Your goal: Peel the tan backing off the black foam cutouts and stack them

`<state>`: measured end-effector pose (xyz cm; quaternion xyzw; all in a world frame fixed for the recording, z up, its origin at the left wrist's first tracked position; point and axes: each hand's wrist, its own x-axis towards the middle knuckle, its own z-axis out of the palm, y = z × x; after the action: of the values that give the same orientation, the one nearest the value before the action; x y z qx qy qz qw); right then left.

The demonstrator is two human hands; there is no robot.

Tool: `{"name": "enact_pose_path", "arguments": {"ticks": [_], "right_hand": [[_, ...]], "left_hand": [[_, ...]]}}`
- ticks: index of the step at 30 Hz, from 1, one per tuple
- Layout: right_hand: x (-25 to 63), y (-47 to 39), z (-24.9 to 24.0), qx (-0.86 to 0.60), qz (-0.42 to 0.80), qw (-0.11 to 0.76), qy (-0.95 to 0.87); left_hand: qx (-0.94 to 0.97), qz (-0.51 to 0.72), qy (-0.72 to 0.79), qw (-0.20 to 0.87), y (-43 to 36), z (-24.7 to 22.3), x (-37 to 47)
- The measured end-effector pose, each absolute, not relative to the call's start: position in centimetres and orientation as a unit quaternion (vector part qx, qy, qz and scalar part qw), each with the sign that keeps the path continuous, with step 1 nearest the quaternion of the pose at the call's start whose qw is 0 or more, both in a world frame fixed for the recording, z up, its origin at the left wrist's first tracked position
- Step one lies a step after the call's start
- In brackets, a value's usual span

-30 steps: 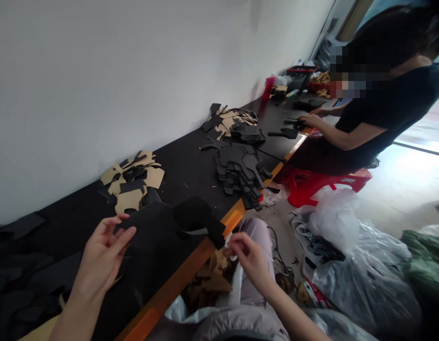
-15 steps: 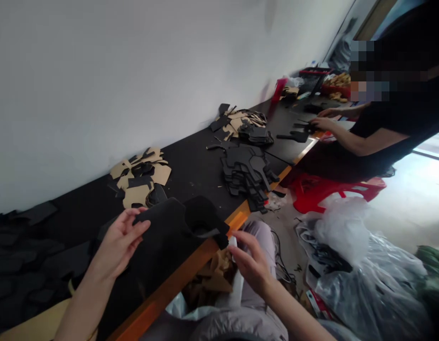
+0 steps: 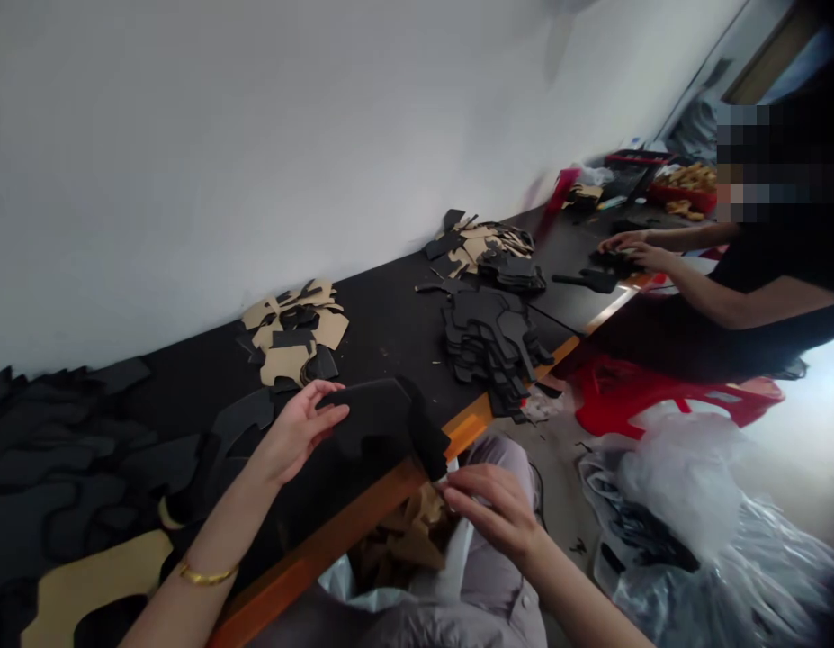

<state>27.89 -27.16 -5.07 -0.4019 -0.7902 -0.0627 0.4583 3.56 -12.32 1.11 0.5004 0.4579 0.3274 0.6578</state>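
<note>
Two bare hands work over a dark counter (image 3: pixel 380 333), with a flat black piece (image 3: pixel 372 418) between them. The left hand (image 3: pixel 295 441) is nearly closed, thumb and fingertips pinching the piece at its broad end. The right hand (image 3: pixel 501 508) is half curled, thumb and forefinger almost meeting at the tip of the narrow end; whether they grip that tip or only touch it cannot be told. The long axis runs from the left fingertips across to the right ones, slanting down toward the person's lap, so the broad end lies over the counter and the narrow end reaches past its orange wooden edge (image 3: pixel 382 497). Each hand is the nearer one to its own end, the right sitting lower and closer to the body.

Just beyond the left hand is a heap of tan and black cut pieces (image 3: pixel 287 364); a stack of black shapes (image 3: pixel 488 328) lies beyond the narrow end, near the wooden edge. More dark pieces (image 3: pixel 52 468) spread to the left, with a tan piece (image 3: pixel 106 571) beside the left forearm. Below the edge, brown scraps (image 3: pixel 413 531) fill a bag. Farther right, a co-worker (image 3: pixel 781 279) in black has both hands on the same counter
</note>
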Motion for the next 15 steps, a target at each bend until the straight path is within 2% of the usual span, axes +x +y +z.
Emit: {"name": "enact_pose_path", "arguments": {"ticks": [3,9,12,15], "right_hand": [[27.8,-26.4,-5.4,-0.428,-0.064,0.46,-0.775],[28.1,-25.2,-4.3,-0.419,-0.127,0.408,-0.801],[27.8,-24.7,-4.6,-0.463,-0.112,0.456,-0.751],[26.8,-24.1,-5.8,-0.534,-0.048,0.525,-0.661]], "left_hand": [[0.491,0.334,0.441,0.674,-11.6,0.8,4.2],[0.478,0.345,0.431,0.684,-10.5,0.5,4.9],[0.488,0.371,0.423,0.667,-9.7,-0.4,5.1],[0.502,0.396,0.412,0.649,-8.9,-2.2,5.1]]}}
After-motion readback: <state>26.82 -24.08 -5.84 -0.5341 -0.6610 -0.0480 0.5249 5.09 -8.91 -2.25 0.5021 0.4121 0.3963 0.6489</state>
